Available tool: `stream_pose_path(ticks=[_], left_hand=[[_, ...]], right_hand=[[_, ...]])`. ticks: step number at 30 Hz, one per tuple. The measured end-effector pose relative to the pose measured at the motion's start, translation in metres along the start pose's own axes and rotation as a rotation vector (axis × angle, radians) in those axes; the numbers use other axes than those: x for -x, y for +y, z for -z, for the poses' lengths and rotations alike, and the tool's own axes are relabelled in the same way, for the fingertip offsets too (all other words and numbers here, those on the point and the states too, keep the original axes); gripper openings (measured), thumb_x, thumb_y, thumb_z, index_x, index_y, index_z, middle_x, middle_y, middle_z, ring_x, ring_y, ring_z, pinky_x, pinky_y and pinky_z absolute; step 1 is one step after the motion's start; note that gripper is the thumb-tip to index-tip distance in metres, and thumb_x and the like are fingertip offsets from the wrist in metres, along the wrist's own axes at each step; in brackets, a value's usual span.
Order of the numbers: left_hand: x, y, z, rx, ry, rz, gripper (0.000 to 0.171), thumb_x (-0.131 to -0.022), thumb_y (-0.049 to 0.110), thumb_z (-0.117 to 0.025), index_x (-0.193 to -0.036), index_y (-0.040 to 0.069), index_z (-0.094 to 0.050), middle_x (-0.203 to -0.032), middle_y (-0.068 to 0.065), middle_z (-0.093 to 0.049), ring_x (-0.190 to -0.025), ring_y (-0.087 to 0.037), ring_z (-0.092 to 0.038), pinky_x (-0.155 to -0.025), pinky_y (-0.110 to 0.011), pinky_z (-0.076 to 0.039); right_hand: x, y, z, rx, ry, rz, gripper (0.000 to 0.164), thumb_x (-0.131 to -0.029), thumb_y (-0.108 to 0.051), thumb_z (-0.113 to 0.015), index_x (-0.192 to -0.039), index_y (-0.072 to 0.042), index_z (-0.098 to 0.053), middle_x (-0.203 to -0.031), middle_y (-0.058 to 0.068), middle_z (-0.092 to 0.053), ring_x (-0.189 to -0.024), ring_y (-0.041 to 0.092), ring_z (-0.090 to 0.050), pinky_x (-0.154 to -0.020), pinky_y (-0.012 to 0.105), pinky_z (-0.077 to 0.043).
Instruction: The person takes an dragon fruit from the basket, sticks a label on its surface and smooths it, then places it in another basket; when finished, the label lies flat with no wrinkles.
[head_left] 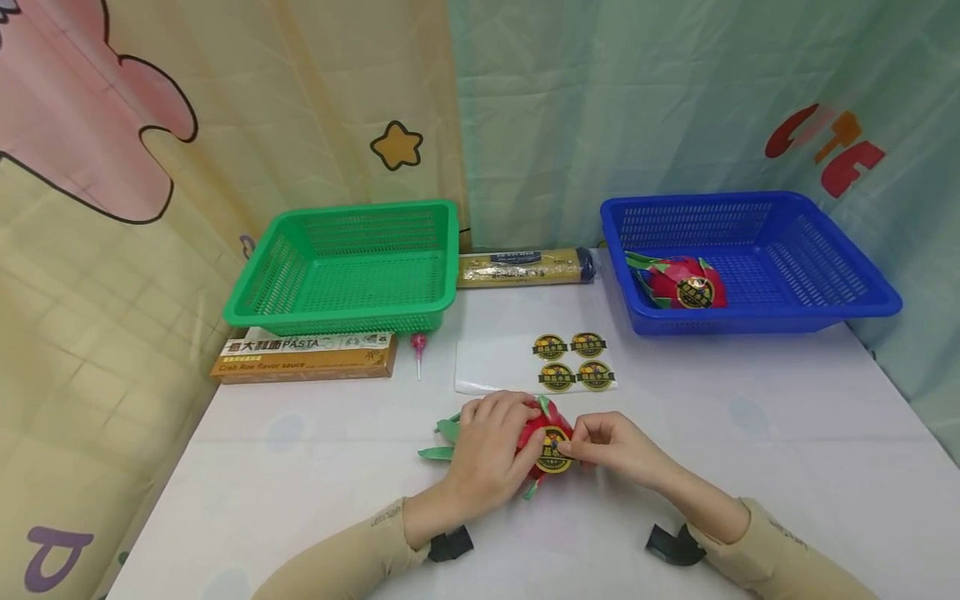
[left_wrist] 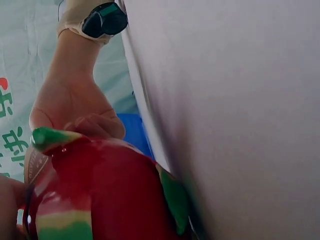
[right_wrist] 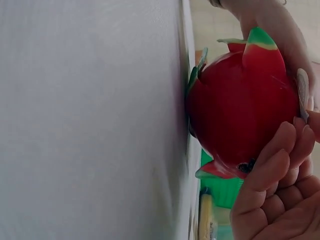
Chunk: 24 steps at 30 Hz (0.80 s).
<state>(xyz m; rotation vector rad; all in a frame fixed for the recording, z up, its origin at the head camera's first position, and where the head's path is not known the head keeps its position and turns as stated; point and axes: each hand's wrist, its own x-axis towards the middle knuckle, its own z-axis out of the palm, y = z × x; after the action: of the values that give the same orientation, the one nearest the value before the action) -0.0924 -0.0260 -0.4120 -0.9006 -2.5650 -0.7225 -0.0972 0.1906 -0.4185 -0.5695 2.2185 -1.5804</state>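
A red dragon fruit [head_left: 562, 417] with green leaf tips lies on the table before me. My left hand [head_left: 483, 446] grips it from the left, fingers over its top and thumb near the round sticker. That black and gold sticker [head_left: 553, 463] sits on the fruit's upper face. At its right edge my right hand [head_left: 618, 446] pinches it between thumb and forefinger. In the right wrist view the rim of the sticker [right_wrist: 302, 90] stands slightly off the fruit [right_wrist: 235, 105]. The fruit [left_wrist: 125, 190] covers much of the left wrist view.
A sheet [head_left: 495, 367] with several similar stickers lies behind the fruit. A green basket [head_left: 337, 321] stands back left, a pasta box [head_left: 300, 367] and a lollipop [head_left: 418, 343] before it. A yellow pack [head_left: 517, 271] lies between it and a blue basket [head_left: 750, 321] holding another dragon fruit [head_left: 678, 279].
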Motion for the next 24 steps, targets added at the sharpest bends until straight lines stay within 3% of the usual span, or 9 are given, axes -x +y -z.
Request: stream_pose_path(ticks=[7,11,15,19,24], left_hand=[[-0.001,-0.008,0.007,-0.067,-0.134,-0.057,0.042,-0.095,0.051,-0.042,-0.111,0.014,-0.054,-0.126,-0.001,-0.049,-0.117,-0.019,-0.043,-0.087,-0.04,-0.035],[-0.003,-0.008,0.009,-0.073,-0.157,-0.055,0.042,-0.094,0.052,-0.044,-0.109,0.015,-0.054,-0.125,-0.002,-0.049,-0.116,-0.019,-0.043,-0.086,-0.04,-0.035],[-0.003,-0.007,0.009,-0.08,-0.165,-0.053,0.041,-0.094,0.051,-0.043,-0.108,0.014,-0.053,-0.125,-0.003,-0.049,-0.115,-0.021,-0.043,-0.086,-0.04,-0.036],[-0.003,-0.007,0.009,-0.079,-0.182,-0.055,0.042,-0.095,0.052,-0.043,-0.111,0.014,-0.053,-0.127,-0.003,-0.048,-0.116,-0.021,-0.041,-0.087,-0.04,-0.035],[-0.003,-0.009,0.01,-0.065,-0.182,-0.058,0.049,-0.09,0.057,-0.048,-0.116,0.015,-0.051,-0.126,-0.001,-0.047,-0.116,-0.019,-0.041,-0.087,-0.038,-0.034]], right_hand=[[-0.001,0.0,0.005,0.117,-0.017,-0.014,0.024,-0.087,-0.021,-0.067,-0.068,-0.008,-0.06,-0.061,-0.006,-0.052,-0.057,0.007,-0.044,-0.049,0.022,-0.035],[-0.001,0.001,0.007,0.167,0.015,-0.032,0.028,-0.084,-0.027,-0.07,-0.068,-0.011,-0.055,-0.06,-0.006,-0.05,-0.053,0.006,-0.041,-0.046,0.022,-0.032],[-0.002,0.006,0.007,0.196,0.074,0.056,0.025,-0.082,-0.027,-0.074,-0.09,-0.013,-0.055,-0.086,-0.002,-0.056,-0.076,0.012,-0.053,-0.059,0.025,-0.046],[-0.004,0.008,0.006,0.15,0.007,0.152,0.049,-0.085,-0.021,-0.071,-0.126,-0.012,-0.046,-0.127,0.006,-0.048,-0.113,0.026,-0.05,-0.08,0.032,-0.05],[-0.007,0.011,0.007,0.004,-0.083,0.104,0.062,-0.085,-0.017,-0.07,-0.139,-0.008,-0.04,-0.139,0.013,-0.041,-0.119,0.034,-0.049,-0.084,0.031,-0.05]])
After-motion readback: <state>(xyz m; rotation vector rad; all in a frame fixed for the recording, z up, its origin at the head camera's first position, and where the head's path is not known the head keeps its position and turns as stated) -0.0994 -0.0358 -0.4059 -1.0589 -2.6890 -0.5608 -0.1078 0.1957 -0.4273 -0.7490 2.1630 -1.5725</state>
